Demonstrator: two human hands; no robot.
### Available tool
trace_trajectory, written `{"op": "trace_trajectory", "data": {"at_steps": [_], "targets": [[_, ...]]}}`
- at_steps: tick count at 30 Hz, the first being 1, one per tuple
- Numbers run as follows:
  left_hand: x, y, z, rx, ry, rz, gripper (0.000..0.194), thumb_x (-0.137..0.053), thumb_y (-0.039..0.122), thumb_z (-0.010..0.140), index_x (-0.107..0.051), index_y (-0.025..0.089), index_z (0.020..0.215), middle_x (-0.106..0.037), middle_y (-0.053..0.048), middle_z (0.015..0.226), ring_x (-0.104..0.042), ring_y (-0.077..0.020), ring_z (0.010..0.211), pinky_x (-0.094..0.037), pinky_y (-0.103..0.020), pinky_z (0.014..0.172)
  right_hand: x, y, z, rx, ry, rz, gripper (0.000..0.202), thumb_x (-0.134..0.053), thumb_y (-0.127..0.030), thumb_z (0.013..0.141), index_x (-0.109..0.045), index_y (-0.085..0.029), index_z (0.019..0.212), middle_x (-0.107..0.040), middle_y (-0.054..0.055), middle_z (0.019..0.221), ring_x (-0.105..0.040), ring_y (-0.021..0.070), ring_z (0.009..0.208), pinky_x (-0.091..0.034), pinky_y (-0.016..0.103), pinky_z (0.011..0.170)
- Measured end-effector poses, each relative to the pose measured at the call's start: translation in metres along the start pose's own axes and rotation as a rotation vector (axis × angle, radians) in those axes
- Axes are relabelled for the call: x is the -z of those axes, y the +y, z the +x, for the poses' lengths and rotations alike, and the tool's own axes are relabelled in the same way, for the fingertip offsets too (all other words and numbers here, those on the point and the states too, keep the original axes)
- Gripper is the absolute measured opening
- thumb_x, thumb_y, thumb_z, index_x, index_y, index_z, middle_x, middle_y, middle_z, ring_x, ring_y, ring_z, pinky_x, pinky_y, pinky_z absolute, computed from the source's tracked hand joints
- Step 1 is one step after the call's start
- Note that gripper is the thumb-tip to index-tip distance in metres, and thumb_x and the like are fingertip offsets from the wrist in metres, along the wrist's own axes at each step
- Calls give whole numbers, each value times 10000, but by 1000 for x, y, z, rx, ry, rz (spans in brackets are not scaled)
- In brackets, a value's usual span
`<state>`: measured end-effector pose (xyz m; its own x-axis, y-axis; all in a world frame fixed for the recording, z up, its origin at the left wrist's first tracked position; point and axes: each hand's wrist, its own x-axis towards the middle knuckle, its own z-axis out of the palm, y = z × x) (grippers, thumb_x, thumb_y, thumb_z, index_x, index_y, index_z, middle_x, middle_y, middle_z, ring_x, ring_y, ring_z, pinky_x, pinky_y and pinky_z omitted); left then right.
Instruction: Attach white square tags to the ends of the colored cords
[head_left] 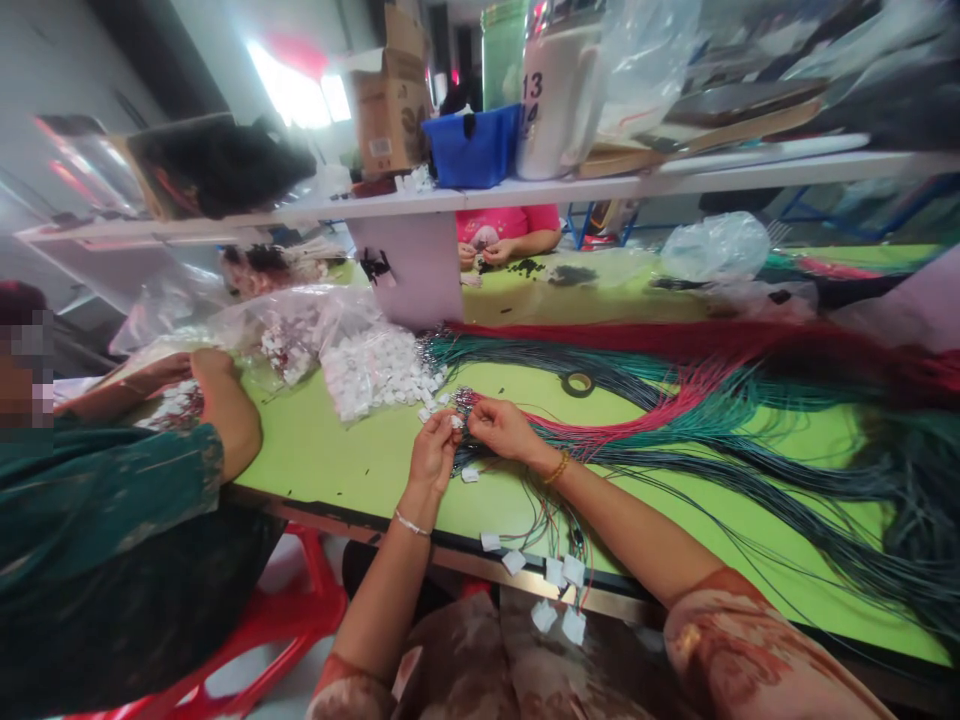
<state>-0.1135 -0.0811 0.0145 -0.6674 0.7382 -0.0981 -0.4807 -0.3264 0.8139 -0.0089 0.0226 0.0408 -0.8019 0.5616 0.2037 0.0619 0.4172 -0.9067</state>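
Fingertips of my left hand [432, 452] are pinched on a small white plastic connector housing [456, 423]. Close to its right, my right hand [504, 428] is closed in a pinch at the ends of the wires; the exact wire end between its fingers is too small to see. Bundles of red wires [622, 432], green wires [686, 405] and black wires [720, 462] stretch off to the right. Beyond my left hand lies a heap of white connector housings [382, 368] on a clear plastic bag. One loose white housing [470, 475] lies just below my hands.
Several wires ending in white connectors [555, 572] hang over the table's front edge. A roll of black tape [578, 384] lies behind the wires. At left, a co-worker's arm [231, 415] rests by another pile. A shelf [405, 204] with a blue bin [472, 148] spans the back.
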Motion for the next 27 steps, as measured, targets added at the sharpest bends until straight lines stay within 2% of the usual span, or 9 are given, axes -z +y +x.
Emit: {"op": "trace_trajectory", "data": {"at_steps": [4, 8, 10, 14, 16, 19, 23, 25, 27], "targets": [[-2, -1, -3, -6, -6, 65, 302, -830, 277, 601, -683, 142, 828, -621, 11, 689, -510, -67, 583, -421, -200, 585, -2, 0, -2, 44, -10, -41, 212, -541, -310, 760, -525, -154, 617, -458, -40, 540, -347, 74, 512, -259, 196, 484], [-3, -1, -5, -13, 56, 54, 328, -842, 298, 579, -683, 133, 814, -604, 19, 637, -490, -59, 546, -407, -196, 563, -1, 0, -4, 145, -73, -114, 240, -510, -306, 822, -515, -158, 633, -482, -30, 569, -380, 84, 536, -274, 208, 513], [-4, -2, -6, -25, 74, 57, 328, -842, 299, 575, -682, 130, 806, -610, 16, 634, -491, -57, 539, -404, -195, 559, -3, 1, -5, 150, -95, -133, 246, -502, -297, 831, -508, -159, 628, -484, -30, 566, -381, 85, 532, -275, 211, 516], [-6, -2, -9, -62, 93, 133, 314, -843, 293, 565, -682, 134, 783, -588, 32, 581, -468, -52, 499, -375, -187, 516, -7, 1, -6, 118, -47, -173, 242, -512, -286, 823, -503, -160, 617, -465, -33, 539, -364, 83, 512, -258, 216, 512], [-6, 0, -11, -62, 97, 143, 303, -840, 293, 564, -683, 135, 769, -581, 34, 569, -463, -49, 491, -364, -179, 503, -2, 1, -3, 109, -79, -148, 258, -498, -309, 842, -530, -153, 639, -489, -27, 557, -386, 87, 530, -274, 214, 526], [-4, 7, -12, -10, 84, 117, 292, -827, 302, 568, -687, 127, 753, -637, -5, 644, -490, -54, 516, -371, -175, 498, 17, 3, 6, 69, -123, -156, 315, -444, -344, 888, -573, -144, 681, -541, -10, 611, -432, 98, 576, -305, 213, 563], [-3, 15, -14, 18, 76, 109, 262, -811, 282, 566, -696, 118, 736, -667, -32, 688, -497, -55, 523, -369, -171, 483, 39, 12, 12, 16, -199, -534, 168, -563, -290, 828, -621, -147, 760, -611, 15, 693, -475, 118, 625, -290, 228, 587], [-3, 16, -15, 17, 77, 121, 244, -802, 273, 574, -699, 119, 734, -667, -33, 684, -493, -52, 519, -365, -167, 479, 41, 18, 10, 25, -243, -693, 113, -567, -247, 828, -635, -157, 822, -652, 43, 798, -521, 138, 700, -295, 235, 611], [-3, 16, -15, 18, 76, 136, 235, -795, 272, 582, -701, 119, 733, -671, -37, 689, -489, -51, 516, -365, -168, 479, 39, 23, 8, 42, -240, -771, 158, -501, -241, 884, -640, -165, 880, -666, 67, 884, -553, 156, 770, -310, 241, 641]]}}
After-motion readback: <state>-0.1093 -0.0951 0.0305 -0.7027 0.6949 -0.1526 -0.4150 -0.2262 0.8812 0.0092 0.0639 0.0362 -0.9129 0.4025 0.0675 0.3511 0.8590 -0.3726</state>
